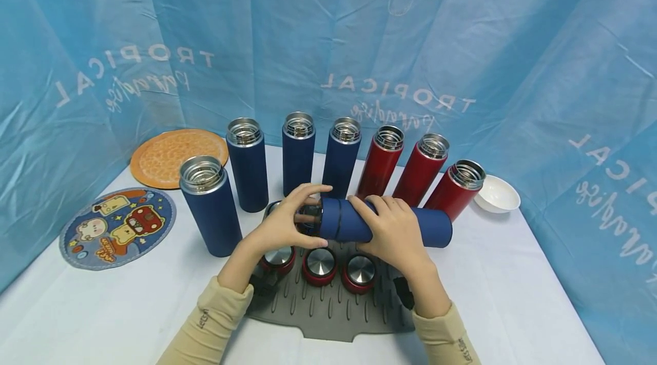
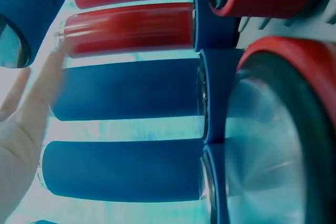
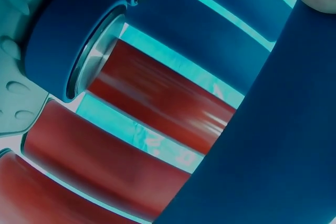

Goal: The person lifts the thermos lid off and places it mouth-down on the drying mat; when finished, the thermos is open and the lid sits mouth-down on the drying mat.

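A blue thermos bottle (image 1: pixel 432 228) is held sideways above the mat, its end with the blue lid (image 1: pixel 330 219) pointing left. My right hand (image 1: pixel 395 234) grips the bottle around its body. At the lid end, my left hand (image 1: pixel 282 228) has thumb and fingers spread around the lid, apparently apart from it. In the left wrist view, the fingers (image 2: pixel 52 72) look fairly straight and blurred beside the bottle's end. Below are red lids (image 1: pixel 320 263) with silver tops on a grey ridged mat (image 1: pixel 328 319). Blue lids (image 3: pixel 68 40) behind them are mostly hidden in the head view.
Lidless blue bottles (image 1: pixel 213 214) stand upright at left and back, and three lidless red bottles (image 1: pixel 380 165) at back right. A white bowl (image 1: pixel 497 194) sits at far right. A cartoon placemat (image 1: pixel 118 228) and an orange round mat (image 1: pixel 177 154) lie left. A blue curtain surrounds the table.
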Tool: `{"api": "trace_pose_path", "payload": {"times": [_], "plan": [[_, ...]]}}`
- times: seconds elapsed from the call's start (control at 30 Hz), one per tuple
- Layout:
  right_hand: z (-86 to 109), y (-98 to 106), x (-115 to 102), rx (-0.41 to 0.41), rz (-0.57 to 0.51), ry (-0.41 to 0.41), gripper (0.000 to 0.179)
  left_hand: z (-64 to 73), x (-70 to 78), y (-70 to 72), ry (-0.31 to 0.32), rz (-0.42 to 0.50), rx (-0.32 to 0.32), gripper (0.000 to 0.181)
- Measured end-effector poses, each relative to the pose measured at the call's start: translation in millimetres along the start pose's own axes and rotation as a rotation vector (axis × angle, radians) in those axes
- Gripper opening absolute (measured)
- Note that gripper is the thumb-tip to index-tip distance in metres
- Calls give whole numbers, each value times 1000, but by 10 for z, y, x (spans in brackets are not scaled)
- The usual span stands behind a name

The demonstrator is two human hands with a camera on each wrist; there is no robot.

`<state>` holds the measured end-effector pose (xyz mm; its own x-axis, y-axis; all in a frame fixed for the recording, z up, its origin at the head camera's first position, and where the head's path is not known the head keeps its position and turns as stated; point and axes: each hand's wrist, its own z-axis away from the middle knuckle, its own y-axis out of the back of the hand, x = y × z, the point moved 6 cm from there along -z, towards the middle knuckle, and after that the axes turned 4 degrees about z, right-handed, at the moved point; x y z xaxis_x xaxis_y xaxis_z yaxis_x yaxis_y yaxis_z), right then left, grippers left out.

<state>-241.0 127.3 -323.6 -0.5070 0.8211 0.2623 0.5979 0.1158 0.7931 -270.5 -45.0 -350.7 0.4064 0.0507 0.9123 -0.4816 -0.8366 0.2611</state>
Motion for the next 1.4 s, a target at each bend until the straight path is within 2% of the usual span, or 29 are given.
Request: {"api": "trace_pose_path", "payload": {"times": [0.07,0.13,0.2,0.23,0.3,0.4,0.5,0.63,0.77,0.83,0.9,0.93,1.03,1.1,1.17,1.27,1.4], "plan": [[1,0,22,-2,-9,-11,93,-3,54,-15,-87,-56,-27,82],[1,0,37,-4,-20,-19,94,0,105,-20,-159,-112,-24,75],[0,2,45,-6,-27,-22,94,4,130,-17,-183,-156,-5,68],[-1,2,46,-7,-29,-22,93,5,136,-14,-179,-167,7,65],[-3,5,44,-6,-30,-20,93,2,118,-5,-134,-156,28,63],[-8,10,30,-7,-27,-12,92,2,62,14,-14,-134,58,64],[-10,12,17,-10,-24,-7,92,7,19,29,90,-160,80,61],[-4,7,11,-22,-26,-9,93,2,21,37,137,-272,92,58],[0,1,5,-33,-32,-10,92,-11,4,29,165,-317,75,53],[-1,-3,5,-36,-35,-10,92,-11,-4,25,169,-310,65,55],[-2,-5,11,-36,-34,-12,93,-10,-3,13,140,-286,43,67],[-2,-7,15,-36,-32,-13,93,-7,6,3,113,-268,31,74],[1,-10,30,-32,-26,-16,94,-3,69,-29,-24,-218,-8,90],[2,-10,35,-29,-20,-14,94,-3,104,-51,-110,-191,-30,85],[3,-9,39,-25,-19,-13,93,-2,131,-55,-159,-191,-24,73],[1,-5,41,-16,-21,-12,93,0,115,-35,-116,-178,12,66],[-3,3,33,-7,-23,-10,92,14,70,0,14,-166,61,66]]}}
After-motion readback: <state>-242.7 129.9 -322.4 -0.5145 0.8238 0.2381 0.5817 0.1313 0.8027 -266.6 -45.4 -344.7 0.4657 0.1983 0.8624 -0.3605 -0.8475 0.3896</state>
